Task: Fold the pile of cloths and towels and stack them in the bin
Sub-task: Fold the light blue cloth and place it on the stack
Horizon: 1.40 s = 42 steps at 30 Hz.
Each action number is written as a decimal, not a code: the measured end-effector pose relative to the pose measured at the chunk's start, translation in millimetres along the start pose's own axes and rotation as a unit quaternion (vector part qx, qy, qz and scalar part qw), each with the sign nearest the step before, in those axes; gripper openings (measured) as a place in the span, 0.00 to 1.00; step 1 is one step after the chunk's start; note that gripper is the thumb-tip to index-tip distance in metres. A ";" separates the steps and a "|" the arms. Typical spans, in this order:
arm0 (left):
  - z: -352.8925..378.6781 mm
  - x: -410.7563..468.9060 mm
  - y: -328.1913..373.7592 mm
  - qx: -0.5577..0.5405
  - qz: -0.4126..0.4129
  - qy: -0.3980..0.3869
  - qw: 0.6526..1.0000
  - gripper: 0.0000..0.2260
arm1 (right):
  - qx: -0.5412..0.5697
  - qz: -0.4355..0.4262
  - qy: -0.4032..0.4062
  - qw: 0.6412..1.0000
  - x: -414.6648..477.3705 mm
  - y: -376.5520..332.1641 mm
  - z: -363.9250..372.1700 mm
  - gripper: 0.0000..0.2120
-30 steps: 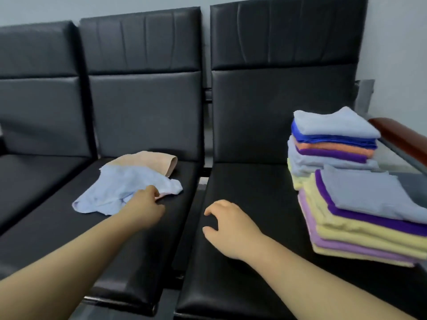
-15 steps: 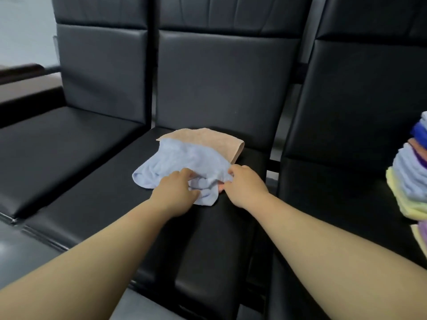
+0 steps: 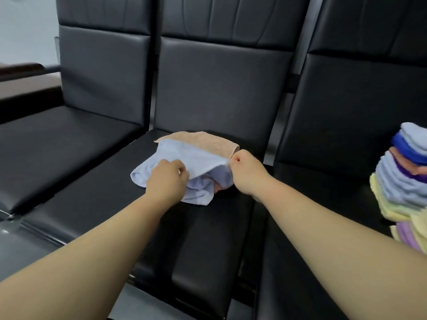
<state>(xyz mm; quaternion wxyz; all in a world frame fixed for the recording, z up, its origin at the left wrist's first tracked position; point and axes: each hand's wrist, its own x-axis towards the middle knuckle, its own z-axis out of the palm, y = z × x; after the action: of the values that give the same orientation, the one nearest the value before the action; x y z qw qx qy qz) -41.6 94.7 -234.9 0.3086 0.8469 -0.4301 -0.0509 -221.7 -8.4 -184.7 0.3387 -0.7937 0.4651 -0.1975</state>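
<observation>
A crumpled light blue cloth (image 3: 184, 158) lies on the middle black seat (image 3: 189, 239), partly over a tan cloth (image 3: 203, 140) behind it. My left hand (image 3: 165, 179) pinches the blue cloth's near edge. My right hand (image 3: 246, 170) pinches the same edge at its right corner, and the edge is stretched taut and lifted between the two hands. A bit of pinkish cloth (image 3: 218, 188) shows under the blue one. No bin is in view.
Folded cloths in blue, purple, orange and yellow stand in stacks (image 3: 402, 181) on the right seat at the frame's edge. The left seat (image 3: 57, 139) is bare black leather. A dark armrest (image 3: 20, 68) is at far left. Seat backs rise close behind.
My right hand came over from the right seat and took the blue cloth's edge. Both hands have since drawn apart, lifting and stretching that edge. The view swung left.
</observation>
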 end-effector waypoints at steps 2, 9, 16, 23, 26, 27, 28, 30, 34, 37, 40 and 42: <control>-13.7 -1.2 13.6 -0.041 0.030 0.037 0.998 0.06 | 0.143 0.049 0.043 0.988 -4.3 -5.7 -13.4 0.10; -17.5 -32.0 44.7 -0.092 0.086 -0.079 0.989 0.40 | 0.381 0.118 -0.027 0.917 -38.1 -33.4 -71.4 0.13; -7.9 -43.0 56.1 0.052 0.118 -0.083 0.988 0.21 | 0.006 0.080 -0.196 0.977 -79.6 -13.7 -116.1 0.21; -33.5 -72.3 110.3 -0.145 0.122 -0.106 0.976 0.08 | -0.048 0.105 -0.210 0.971 -107.4 28.5 -140.2 0.12; -28.5 -76.8 103.4 -0.154 0.102 -0.167 0.969 0.10 | 0.240 0.136 -0.197 0.941 -114.9 39.7 -150.8 0.13; -24.3 -77.1 95.7 -0.119 0.099 -0.205 0.966 0.13 | 0.308 0.142 -0.180 0.923 -116.5 45.6 -153.9 0.15; -22.5 -79.5 89.7 -0.053 0.110 -0.248 0.961 0.17 | 0.357 0.147 -0.164 0.908 -117.6 51.2 -156.2 0.17; -12.5 -81.6 74.8 0.127 0.121 -0.316 0.932 0.23 | 0.424 0.150 -0.133 0.883 -119.5 61.1 -159.1 0.19; -2.8 -82.2 69.0 0.215 0.086 -0.307 0.923 0.10 | 0.435 0.153 -0.046 0.886 -124.6 75.3 -157.9 0.16; -3.4 -90.6 88.1 0.128 0.087 -0.312 0.937 0.11 | 0.383 0.178 0.000 0.906 -128.8 89.2 -155.0 0.16; -2.4 -104.5 124.7 -0.098 0.066 -0.332 0.936 0.11 | 0.353 0.179 0.019 0.918 -136.1 103.5 -163.9 0.18; 1.4 -111.4 156.5 -0.240 0.066 -0.357 0.900 0.09 | 0.354 0.155 0.045 0.921 -139.9 113.8 -181.2 0.18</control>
<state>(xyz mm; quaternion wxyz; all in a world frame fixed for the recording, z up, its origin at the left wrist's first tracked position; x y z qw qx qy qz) -220.8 109.9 -167.3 0.3306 0.6421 -0.5412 -0.4308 -472.8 11.1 -141.1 0.6024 -0.5306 0.4968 -0.3298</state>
